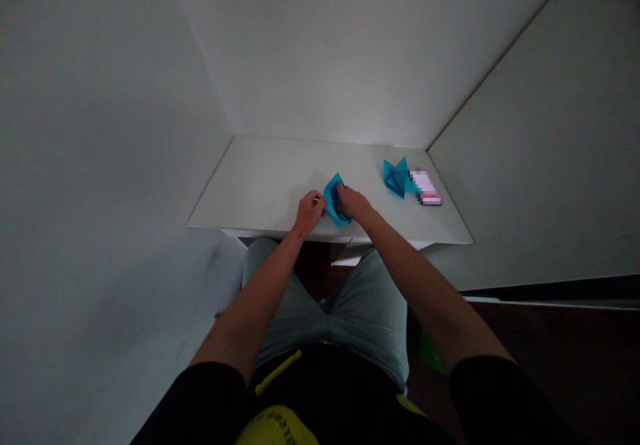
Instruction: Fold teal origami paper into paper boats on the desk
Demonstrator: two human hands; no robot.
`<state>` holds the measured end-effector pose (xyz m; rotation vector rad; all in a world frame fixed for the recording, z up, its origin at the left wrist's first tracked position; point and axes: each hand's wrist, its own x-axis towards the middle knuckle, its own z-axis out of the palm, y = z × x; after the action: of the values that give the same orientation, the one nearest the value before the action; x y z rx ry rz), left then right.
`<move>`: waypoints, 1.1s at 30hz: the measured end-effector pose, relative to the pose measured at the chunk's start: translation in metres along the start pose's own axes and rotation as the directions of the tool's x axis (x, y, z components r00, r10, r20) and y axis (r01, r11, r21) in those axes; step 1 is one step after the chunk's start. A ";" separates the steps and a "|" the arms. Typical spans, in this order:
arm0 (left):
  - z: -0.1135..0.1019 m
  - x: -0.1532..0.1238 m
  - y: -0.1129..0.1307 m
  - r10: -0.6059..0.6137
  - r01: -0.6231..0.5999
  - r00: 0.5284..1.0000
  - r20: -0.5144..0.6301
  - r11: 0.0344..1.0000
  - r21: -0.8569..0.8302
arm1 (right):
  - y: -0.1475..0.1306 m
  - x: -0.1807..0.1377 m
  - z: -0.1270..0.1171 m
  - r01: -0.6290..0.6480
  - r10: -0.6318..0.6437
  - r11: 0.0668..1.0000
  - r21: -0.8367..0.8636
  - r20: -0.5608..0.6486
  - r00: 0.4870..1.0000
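Between my hands, near the front edge of the white desk (260, 172), is a piece of folded blue paper (331, 192) that stands partly opened. My left hand (310, 210) has its fingers curled closed at the paper's left edge. The fingers of my right hand (352, 203) reach into the fold from the right and grip it, with the fingertips partly hidden by the paper. To the right on the desk sits a second folded blue paper shape (397, 177) with pointed corners, apart from both hands.
A phone with a lit, blurred screen (426, 187) lies at the desk's right side, next to the second paper shape. Walls (320, 65) enclose the desk at the back, left and right. My legs (325, 312) are under the front edge.
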<state>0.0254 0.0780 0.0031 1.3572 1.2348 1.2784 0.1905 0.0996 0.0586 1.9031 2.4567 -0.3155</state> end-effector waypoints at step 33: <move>-0.002 -0.003 0.005 0.070 -0.069 0.998 0.001 0.987 0.148 | 0.058 -0.016 -0.010 0.350 -0.212 0.843 0.409 -0.344 0.915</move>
<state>0.0243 0.0744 0.0073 1.5159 1.3169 1.2580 0.2513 0.0994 0.0617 1.8252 3.1039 -0.7500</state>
